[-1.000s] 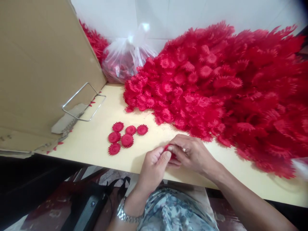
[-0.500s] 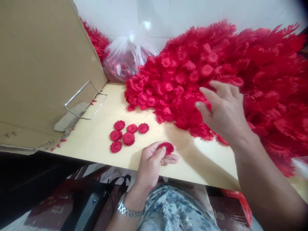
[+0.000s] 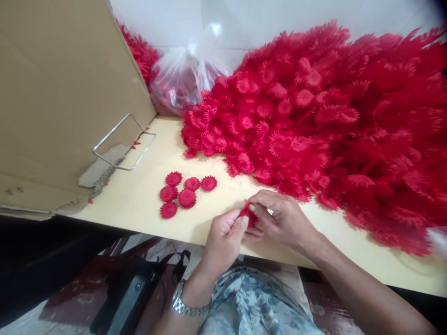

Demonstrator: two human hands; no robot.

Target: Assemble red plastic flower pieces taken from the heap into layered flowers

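My left hand [image 3: 225,235], with a metal watch at the wrist, pinches a red toothed flower piece [image 3: 249,217] over the front edge of the table. Fingertips of my right hand [image 3: 279,216] are closed on the same red piece from the other side; whether they hold a separate piece is hidden. To the left, several small red toothed discs [image 3: 187,198] lie grouped on the pale tabletop [image 3: 132,200]. A large heap of red flower pieces [image 3: 286,125] spreads behind and to the right of my hands.
A large cardboard box [image 3: 63,93] stands at the left, with a bent metal wire frame [image 3: 122,139] beside it. A tied clear plastic bag [image 3: 181,83] of red pieces sits at the back. A black bag [image 3: 129,293] is below the table.
My right hand has come down from over the heap to my left hand, and its open fingers have closed on the red piece there. My left hand stays nearly in place.
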